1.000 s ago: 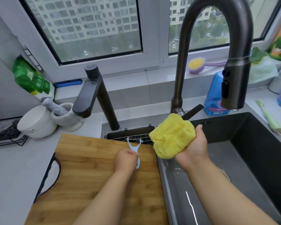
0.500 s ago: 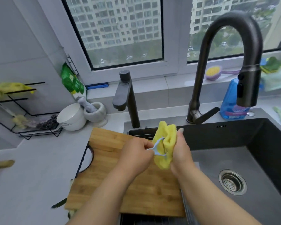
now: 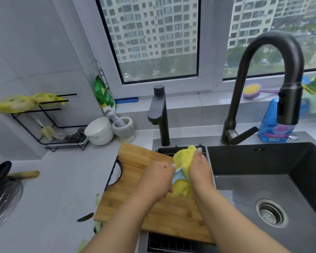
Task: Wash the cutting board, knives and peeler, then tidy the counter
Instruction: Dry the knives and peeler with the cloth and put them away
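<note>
White bowl (image 3: 98, 131) beside mortar (image 3: 124, 127); blurred, perhaps rags on rack (image 3: 49, 125).

open sink basin (image 3: 263, 181) right, tall faucet (image 3: 274, 73) overhead, bowl (image 3: 98, 131) left

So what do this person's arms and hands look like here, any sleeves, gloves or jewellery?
Both forearms are bare as far as the frame shows: no sleeves, no gloves. No watch, bracelet or ring is visible on the left hand or the right hand. One right fingernail at the top looks pale and glossy, possibly polished; too small to be sure.
</note>
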The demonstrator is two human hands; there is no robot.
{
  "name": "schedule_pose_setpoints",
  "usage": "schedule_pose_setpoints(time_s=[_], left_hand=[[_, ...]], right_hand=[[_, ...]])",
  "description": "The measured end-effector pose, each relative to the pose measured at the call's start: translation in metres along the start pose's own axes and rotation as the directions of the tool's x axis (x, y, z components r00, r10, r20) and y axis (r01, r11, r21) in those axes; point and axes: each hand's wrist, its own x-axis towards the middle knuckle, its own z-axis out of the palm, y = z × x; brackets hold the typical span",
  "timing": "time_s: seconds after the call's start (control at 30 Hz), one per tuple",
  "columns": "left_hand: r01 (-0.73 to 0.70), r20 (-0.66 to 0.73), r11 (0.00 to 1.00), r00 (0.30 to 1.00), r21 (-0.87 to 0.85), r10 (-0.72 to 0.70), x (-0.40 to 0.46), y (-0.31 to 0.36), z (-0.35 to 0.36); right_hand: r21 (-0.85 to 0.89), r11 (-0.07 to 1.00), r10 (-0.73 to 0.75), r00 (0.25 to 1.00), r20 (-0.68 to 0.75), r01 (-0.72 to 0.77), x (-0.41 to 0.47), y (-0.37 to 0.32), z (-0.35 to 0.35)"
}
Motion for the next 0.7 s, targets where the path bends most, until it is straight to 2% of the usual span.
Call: schedule_pose_setpoints(time_s=[0.1,0.17,0.3,0.4,0.43,0.5,0.6,0.7], left_hand=[[0.145,-0.015,0.986,0.989,-0.087,-0.147,0.004,-0.002,-0.006],[0.235,0.024,0.946,0.972,-0.222,-0.235,0.000,-0.001,-0.011],[0.278,0.091,0.821,0.959,-0.499,-0.269,-0.009,-0.004,-0.021],[0.291,0.080,0.729,0.948,-0.619,-0.310,-0.003,-0.009,-0.021],[0.278,0.070,0.706,0.948,-0.651,-0.309,-0.001,-0.010,-0.019],[0.243,0.057,0.665,0.956,-0.706,-0.289,0.003,-0.012,-0.014],[0.200,0.029,0.615,0.960,-0.763,-0.277,0.009,-0.017,-0.008],[0.156,-0.052,0.688,0.961,-0.708,-0.272,0.015,-0.020,-0.001]], right_hand=[[0.235,0.951,0.204,0.979,0.020,-0.203,0.008,-0.007,-0.007],[0.368,0.877,0.321,0.947,0.026,-0.308,0.010,-0.014,-0.014],[0.479,0.836,0.319,0.947,-0.028,-0.268,0.008,-0.023,-0.027],[0.695,0.621,0.446,0.892,0.066,-0.362,0.008,-0.025,-0.036],[0.735,0.562,0.451,0.885,0.111,-0.379,0.007,-0.026,-0.038],[0.756,0.529,0.412,0.896,0.167,-0.384,0.005,-0.028,-0.039],[0.749,0.563,0.249,0.936,0.248,-0.348,-0.004,-0.030,-0.039],[0.711,0.638,0.173,0.955,0.241,-0.296,-0.004,-0.026,-0.037]])
